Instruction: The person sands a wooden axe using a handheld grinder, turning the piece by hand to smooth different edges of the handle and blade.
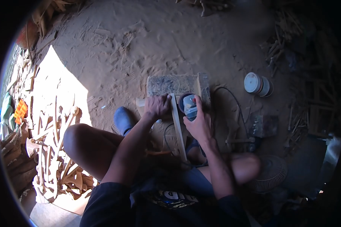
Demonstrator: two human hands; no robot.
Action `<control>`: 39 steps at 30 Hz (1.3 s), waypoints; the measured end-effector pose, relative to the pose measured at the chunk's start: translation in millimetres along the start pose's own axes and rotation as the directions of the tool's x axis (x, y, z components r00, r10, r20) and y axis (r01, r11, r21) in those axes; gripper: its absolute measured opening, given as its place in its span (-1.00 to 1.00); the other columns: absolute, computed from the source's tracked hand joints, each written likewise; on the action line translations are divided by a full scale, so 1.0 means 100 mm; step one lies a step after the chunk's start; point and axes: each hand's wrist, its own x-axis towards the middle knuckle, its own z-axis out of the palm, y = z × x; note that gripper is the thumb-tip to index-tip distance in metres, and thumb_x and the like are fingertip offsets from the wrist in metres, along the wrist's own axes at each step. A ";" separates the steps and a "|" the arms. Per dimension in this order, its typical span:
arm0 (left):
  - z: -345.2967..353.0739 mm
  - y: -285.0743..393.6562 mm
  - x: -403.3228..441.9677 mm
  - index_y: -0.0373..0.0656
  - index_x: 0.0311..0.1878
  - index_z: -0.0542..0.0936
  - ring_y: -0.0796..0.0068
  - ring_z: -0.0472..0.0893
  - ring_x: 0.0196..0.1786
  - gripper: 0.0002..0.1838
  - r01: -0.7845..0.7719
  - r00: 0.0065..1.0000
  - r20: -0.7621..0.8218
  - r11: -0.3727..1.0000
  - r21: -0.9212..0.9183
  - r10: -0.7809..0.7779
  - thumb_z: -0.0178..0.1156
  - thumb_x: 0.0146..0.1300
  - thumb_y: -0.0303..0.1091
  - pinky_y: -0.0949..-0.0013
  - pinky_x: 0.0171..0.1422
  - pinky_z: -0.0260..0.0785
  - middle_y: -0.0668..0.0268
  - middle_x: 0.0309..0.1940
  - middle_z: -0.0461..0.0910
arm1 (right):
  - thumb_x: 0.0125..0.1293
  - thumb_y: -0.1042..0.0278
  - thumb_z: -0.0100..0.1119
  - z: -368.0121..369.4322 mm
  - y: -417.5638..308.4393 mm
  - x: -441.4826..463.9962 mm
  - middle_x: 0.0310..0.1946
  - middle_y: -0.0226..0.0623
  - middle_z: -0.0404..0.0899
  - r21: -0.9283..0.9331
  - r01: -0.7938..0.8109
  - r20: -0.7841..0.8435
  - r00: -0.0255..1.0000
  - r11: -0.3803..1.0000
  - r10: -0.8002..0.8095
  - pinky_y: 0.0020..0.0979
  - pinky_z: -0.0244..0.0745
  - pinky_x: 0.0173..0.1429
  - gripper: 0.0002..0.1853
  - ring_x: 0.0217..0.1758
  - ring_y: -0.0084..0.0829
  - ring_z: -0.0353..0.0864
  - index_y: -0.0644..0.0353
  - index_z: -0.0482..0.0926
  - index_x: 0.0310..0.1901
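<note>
A long pale wooden strip (179, 130) runs from the low wooden block (170, 84) back toward my lap. My left hand (158, 105) is closed at the far end of the strip, its fingers bent around that end. In my right hand (199, 123) is a power tool (190, 107) with a round dark disc, just right of the strip. My fingers wrap round the tool's body, and part of it is hidden under them. Whether the disc touches the strip I cannot tell.
A white bucket (258, 84) lies on the dirt floor at the right. A dark cable (236, 100) curves past a box (265, 126). Cut wood pieces (58, 151) are heaped at the left. A round fan guard (269, 173) sits by my right knee.
</note>
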 end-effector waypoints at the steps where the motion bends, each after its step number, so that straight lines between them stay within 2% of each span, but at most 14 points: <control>1: 0.00 -0.01 0.00 -0.04 -0.20 0.65 -0.24 0.66 -0.31 -0.54 0.000 1.000 0.005 1.000 -0.002 0.000 -0.11 0.58 0.06 -0.20 -0.18 0.44 -0.08 -0.45 0.66 | 0.19 0.25 0.42 -0.03 -0.01 -0.01 -0.16 0.30 0.71 -0.003 -0.011 -0.007 1.000 1.000 0.011 0.18 0.61 0.05 0.01 -0.06 0.33 0.70 -0.21 0.07 0.64; 4: -0.03 0.00 -0.01 -0.05 -0.19 0.65 -0.24 0.66 -0.30 -0.53 -0.007 1.000 0.005 1.000 0.005 0.007 -0.12 0.59 0.07 -0.20 -0.18 0.44 -0.09 -0.44 0.66 | 0.19 0.25 0.42 -0.15 -0.07 0.03 -0.15 0.29 0.71 -0.007 0.031 -0.069 0.997 1.000 -0.031 0.19 0.60 0.05 0.00 -0.05 0.32 0.70 -0.20 0.08 0.63; 7: -0.04 0.03 -0.02 -0.05 -0.17 0.66 -0.23 0.66 -0.30 -0.52 0.003 1.000 0.000 1.000 0.004 -0.003 -0.13 0.60 0.07 -0.21 -0.17 0.44 -0.10 -0.44 0.67 | 0.20 0.23 0.41 -0.22 -0.10 0.20 -0.15 0.29 0.70 -0.099 0.077 -0.070 0.994 0.992 -0.085 0.18 0.60 0.05 -0.02 -0.05 0.31 0.70 -0.20 0.09 0.63; 10: -0.06 0.03 -0.02 -0.06 -0.16 0.67 -0.23 0.67 -0.28 -0.51 0.007 1.000 0.011 1.000 0.006 -0.007 -0.12 0.59 0.08 -0.21 -0.17 0.45 -0.09 -0.44 0.67 | 0.21 0.21 0.40 -0.28 -0.22 0.31 -0.14 0.30 0.70 -0.176 0.056 -0.036 0.997 0.983 -0.064 0.17 0.61 0.06 -0.03 -0.05 0.32 0.71 -0.20 0.09 0.63; 13: -0.04 0.03 -0.02 -0.05 -0.19 0.67 -0.21 0.68 -0.28 -0.51 -0.013 1.000 -0.025 0.999 -0.030 0.013 -0.12 0.59 0.08 -0.20 -0.17 0.46 -0.08 -0.46 0.67 | 0.19 0.17 0.41 -0.20 -0.26 0.38 -0.09 0.31 0.70 -0.218 0.043 -0.007 0.999 0.975 -0.045 0.23 0.55 0.17 -0.02 0.02 0.40 0.66 -0.22 0.09 0.61; 19: -0.05 0.04 -0.03 -0.05 -0.22 0.66 -0.19 0.69 -0.30 -0.53 0.005 1.000 -0.010 1.000 -0.008 -0.005 -0.10 0.60 0.04 -0.18 -0.16 0.47 -0.06 -0.48 0.67 | 0.20 0.17 0.39 -0.09 -0.32 0.37 -0.16 0.30 0.70 -0.252 0.065 0.012 0.998 0.965 -0.064 0.20 0.59 0.13 0.00 -0.02 0.35 0.69 -0.25 0.05 0.65; 25: -0.05 0.03 -0.01 -0.06 -0.24 0.66 -0.17 0.69 -0.33 -0.54 -0.010 1.000 -0.006 1.000 0.000 0.010 -0.09 0.60 0.02 -0.15 -0.19 0.48 -0.03 -0.50 0.66 | 0.20 0.12 0.43 -0.04 -0.33 0.29 -0.14 0.26 0.72 -0.242 0.013 0.020 1.000 0.970 -0.009 0.25 0.54 0.13 -0.01 -0.01 0.36 0.68 -0.29 0.08 0.62; 31: -0.05 0.03 0.00 -0.04 -0.25 0.66 -0.12 0.69 -0.36 -0.55 -0.011 1.000 0.021 0.999 0.040 0.010 -0.07 0.60 0.03 -0.09 -0.27 0.47 0.00 -0.50 0.67 | 0.20 0.13 0.44 0.03 -0.21 0.15 -0.16 0.27 0.71 -0.267 0.036 -0.007 0.999 0.963 -0.039 0.23 0.56 0.08 -0.01 -0.06 0.34 0.69 -0.24 0.09 0.62; 34: -0.04 0.00 0.00 -0.03 -0.25 0.66 -0.11 0.69 -0.38 -0.55 -0.072 0.997 0.000 0.994 0.080 0.073 -0.07 0.60 0.03 -0.07 -0.30 0.46 0.02 -0.51 0.67 | 0.20 0.15 0.44 0.01 -0.18 0.06 -0.16 0.25 0.72 -0.258 0.033 -0.004 0.999 0.966 -0.035 0.23 0.57 0.07 -0.02 -0.07 0.34 0.70 -0.21 0.10 0.62; 39: -0.12 0.07 -0.01 -0.04 -0.24 0.66 -0.12 0.69 -0.38 -0.54 -0.042 0.999 0.023 0.996 0.077 0.041 -0.09 0.60 0.04 -0.10 -0.29 0.45 0.02 -0.51 0.67 | 0.22 0.17 0.41 -0.02 -0.01 -0.06 -0.18 0.26 0.71 -0.263 -0.040 -0.040 0.999 0.964 0.030 0.19 0.60 0.04 0.01 -0.07 0.30 0.72 -0.27 0.04 0.65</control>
